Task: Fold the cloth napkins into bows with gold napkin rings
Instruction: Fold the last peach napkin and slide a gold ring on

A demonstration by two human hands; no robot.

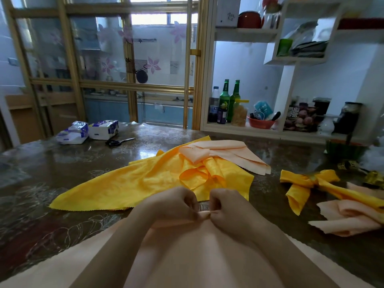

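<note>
At the table's point(41, 183) far left lie two tissue packs point(72, 132) with blue and purple print (the writing is too blurred to read), and just to their right a pair of black-handled scissors point(119, 141). A yellow napkin point(124, 188) spreads open across the middle of the table.

In front of it, the left hand point(176, 204) and the right hand point(226, 206) meet over a peach napkin point(197, 256) that lies at the near edge under the forearms. Each grip is closed, fingers curled, pinching the napkin's far tip between the two hands.

Behind, on the yellow napkin's right part, rests a folded peach cloth point(224, 152). On the shelf point(239, 128) beyond stand two green bottles point(224, 100) whose labels cannot be read.

Further right on the table lies a finished yellow bow point(311, 179), cinched at its middle by a gold ring point(313, 178). One of its tails lies over another peach cloth point(349, 217), bunched near the right edge.
</note>
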